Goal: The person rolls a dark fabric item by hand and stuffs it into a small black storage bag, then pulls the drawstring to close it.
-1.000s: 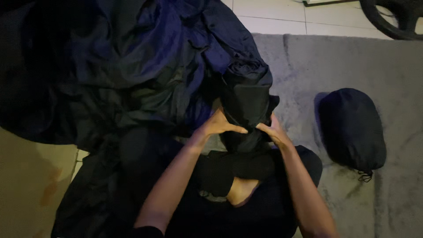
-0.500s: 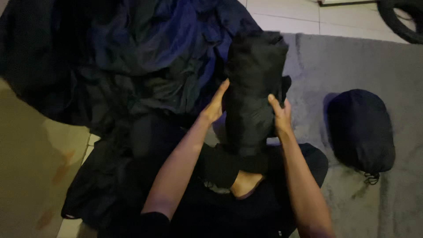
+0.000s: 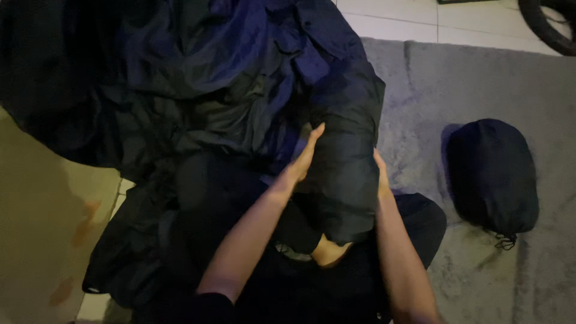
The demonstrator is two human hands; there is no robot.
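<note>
A dark rolled bundle of fabric stands upright between my hands, just above my crossed legs. My left hand presses flat against its left side, fingers straight and pointing up. My right hand is on the bundle's right side and is mostly hidden behind it. The bundle's top runs into a large loose heap of dark blue and black fabric that spreads across the floor to the left and above.
A stuffed dark sack with a drawstring lies on the grey carpet to my right. White floor tiles and part of a black tyre show at the top. Bare tan floor lies to the left.
The bundle was lifted high half a second ago and has come down lower between my hands. My left hand has gone from a curled grip to a flat press on its side.
</note>
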